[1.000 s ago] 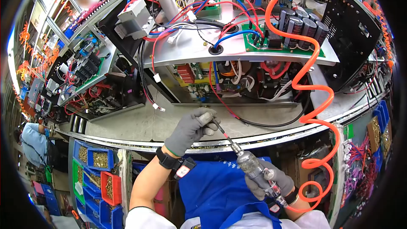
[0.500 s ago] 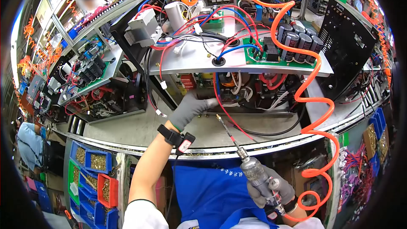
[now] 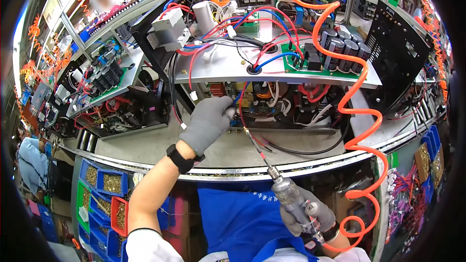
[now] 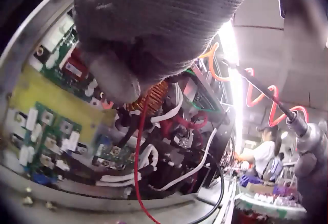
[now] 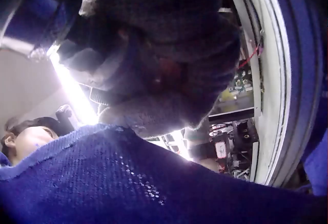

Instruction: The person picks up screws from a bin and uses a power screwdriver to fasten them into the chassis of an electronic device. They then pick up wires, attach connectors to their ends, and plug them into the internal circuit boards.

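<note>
My gloved left hand is at the open front of the metal chassis, fingers curled around the lower end of a blue cable. The cable's end is hidden by the glove; in the left wrist view the curled fingers are close over the boards. A red wire hangs just beside them. My gloved right hand grips a pneumatic screwdriver, its long bit angled up toward the chassis. A small brass-coloured screw sits at the bit's tip.
An orange coiled air hose runs from above to the screwdriver. Over the opening is a metal shelf with capacitors and wires. A black cable lies on the bench. Blue bins and a red bin stand at left.
My left hand has left the bit's tip and moved up to the chassis opening, where the blue cable now bends toward it. The screwdriver stays in my right hand, its tip slightly nearer the chassis.
</note>
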A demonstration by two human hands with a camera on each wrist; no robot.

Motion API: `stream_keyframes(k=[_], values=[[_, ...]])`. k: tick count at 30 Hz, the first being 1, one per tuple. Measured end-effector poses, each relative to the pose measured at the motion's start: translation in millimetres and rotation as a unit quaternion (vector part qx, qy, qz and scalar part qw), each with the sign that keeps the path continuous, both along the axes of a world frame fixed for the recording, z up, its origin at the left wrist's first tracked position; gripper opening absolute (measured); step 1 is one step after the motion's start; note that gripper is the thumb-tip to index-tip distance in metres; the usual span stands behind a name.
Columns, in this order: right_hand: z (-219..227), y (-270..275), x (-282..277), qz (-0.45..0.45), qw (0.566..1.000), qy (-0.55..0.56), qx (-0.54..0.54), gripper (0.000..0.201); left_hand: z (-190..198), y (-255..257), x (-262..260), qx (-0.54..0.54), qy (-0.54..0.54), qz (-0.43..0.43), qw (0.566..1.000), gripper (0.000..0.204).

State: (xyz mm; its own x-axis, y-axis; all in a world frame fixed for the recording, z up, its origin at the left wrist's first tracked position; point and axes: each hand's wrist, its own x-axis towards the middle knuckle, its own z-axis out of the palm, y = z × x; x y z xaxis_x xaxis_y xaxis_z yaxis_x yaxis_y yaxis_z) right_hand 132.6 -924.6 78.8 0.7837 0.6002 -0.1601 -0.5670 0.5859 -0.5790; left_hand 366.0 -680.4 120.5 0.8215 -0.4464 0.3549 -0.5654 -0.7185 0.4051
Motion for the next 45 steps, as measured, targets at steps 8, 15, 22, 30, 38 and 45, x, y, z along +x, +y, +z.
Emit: stream_keyframes(k=[8,15,22,30,38,45], values=[[1,4,-3,0.012,1.0,-0.008,0.012,0.097,-8,-21,-13,-0.149,0.126,-0.02,0.981,0.029],[3,4,-5,0.004,1.0,-0.003,0.021,0.096,-36,-38,-11,-0.415,0.369,-0.069,0.829,0.035],[0,1,-7,-0.002,1.0,0.008,0.029,0.095,-37,-24,-5,-0.409,0.454,-0.129,0.781,0.048],[-3,4,-6,0.016,0.998,-0.003,0.057,0.096,-36,-12,0,-0.43,0.488,-0.127,0.749,0.039],[3,6,-7,0.03,0.998,-0.017,0.046,0.096,-20,-7,4,-0.311,0.306,0.051,0.898,0.021],[4,3,-9,0.028,0.999,-0.024,0.035,0.09,-2,-15,-6,-0.427,0.278,0.14,0.849,0.018]])
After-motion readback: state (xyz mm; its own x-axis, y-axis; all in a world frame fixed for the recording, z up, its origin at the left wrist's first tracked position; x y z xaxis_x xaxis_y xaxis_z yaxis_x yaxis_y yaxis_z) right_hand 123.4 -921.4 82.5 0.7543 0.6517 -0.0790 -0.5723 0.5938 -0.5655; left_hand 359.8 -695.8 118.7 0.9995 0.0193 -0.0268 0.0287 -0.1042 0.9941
